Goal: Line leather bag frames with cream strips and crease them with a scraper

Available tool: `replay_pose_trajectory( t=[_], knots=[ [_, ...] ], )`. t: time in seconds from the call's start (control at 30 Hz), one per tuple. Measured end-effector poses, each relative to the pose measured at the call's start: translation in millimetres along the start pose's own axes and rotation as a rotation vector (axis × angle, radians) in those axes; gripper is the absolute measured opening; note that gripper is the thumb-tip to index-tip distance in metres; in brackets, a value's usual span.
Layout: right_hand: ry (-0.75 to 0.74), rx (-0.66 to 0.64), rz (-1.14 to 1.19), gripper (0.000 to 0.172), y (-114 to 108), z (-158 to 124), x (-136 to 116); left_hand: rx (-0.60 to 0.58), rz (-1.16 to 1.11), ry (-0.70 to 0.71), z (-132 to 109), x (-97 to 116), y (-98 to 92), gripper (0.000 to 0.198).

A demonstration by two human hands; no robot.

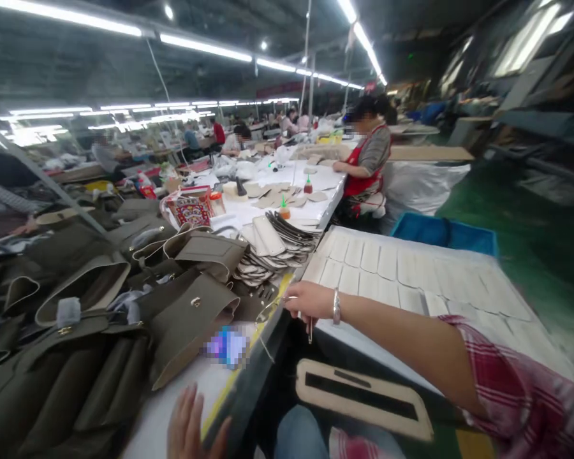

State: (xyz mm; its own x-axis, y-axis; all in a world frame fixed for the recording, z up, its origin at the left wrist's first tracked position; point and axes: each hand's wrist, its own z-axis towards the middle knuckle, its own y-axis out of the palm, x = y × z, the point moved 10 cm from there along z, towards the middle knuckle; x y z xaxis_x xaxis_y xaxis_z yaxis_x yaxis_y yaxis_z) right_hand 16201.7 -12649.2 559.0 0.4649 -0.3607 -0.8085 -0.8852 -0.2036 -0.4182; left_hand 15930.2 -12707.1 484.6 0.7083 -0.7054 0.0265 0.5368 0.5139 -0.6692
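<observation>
My left hand [196, 424] is at the bottom of the view, fingers apart, by the table's near edge and holding nothing I can see. My right hand [310, 299] is reached out over the table edge with its fingers closed. A thin, shiny tool [310, 330] sticks down from those fingers; its kind is too small to tell. Near the fingertips a thin pale cord [264, 311] loops on the yellow-edged table. Just above my knees is a cream oblong panel [363, 398] with a long dark strip on it. A lit, blurred-out screen [227, 347] lies between my hands.
Olive bags [95, 357] are heaped on the left. Ahead lie a stack of oblong pieces [272, 245] and a glue bottle [284, 209]. Rows of cream pieces [425, 274] cover a board at right, before a blue bin [442, 233]. A co-worker [368, 153] sits farther along.
</observation>
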Motion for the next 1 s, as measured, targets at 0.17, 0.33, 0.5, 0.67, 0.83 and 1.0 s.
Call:
replay_pose_trajectory(
  t=[0.17, 0.33, 0.5, 0.67, 0.83, 1.0],
  knots=[
    [0.076, -0.030, 0.244, 0.011, 26, -71, 12, -0.031, -0.193, 0.537, 77, 134, -40.8, 0.057],
    [0.024, -0.169, 0.427, 0.015, 66, -127, 27, -0.296, -0.595, 0.296, 102, 146, -73.2, 0.028],
    [-0.103, -0.211, 0.385, 0.025, 110, -151, 43, -0.402, -1.063, -0.470, 82, 108, -79.8, 0.042],
    [-0.258, -0.333, 0.487, 0.053, 168, -165, 51, -0.584, -1.142, -0.782, 45, 94, -60.5, 0.041],
    [-0.458, -0.465, 0.445, 0.034, 202, -200, 47, -0.597, -1.142, -0.919, 11, 78, -62.3, 0.040],
    [-0.521, -0.419, 0.219, 0.023, 209, -231, 44, -0.633, -1.202, -0.982, -12, 74, -69.1, 0.041]
  ],
)
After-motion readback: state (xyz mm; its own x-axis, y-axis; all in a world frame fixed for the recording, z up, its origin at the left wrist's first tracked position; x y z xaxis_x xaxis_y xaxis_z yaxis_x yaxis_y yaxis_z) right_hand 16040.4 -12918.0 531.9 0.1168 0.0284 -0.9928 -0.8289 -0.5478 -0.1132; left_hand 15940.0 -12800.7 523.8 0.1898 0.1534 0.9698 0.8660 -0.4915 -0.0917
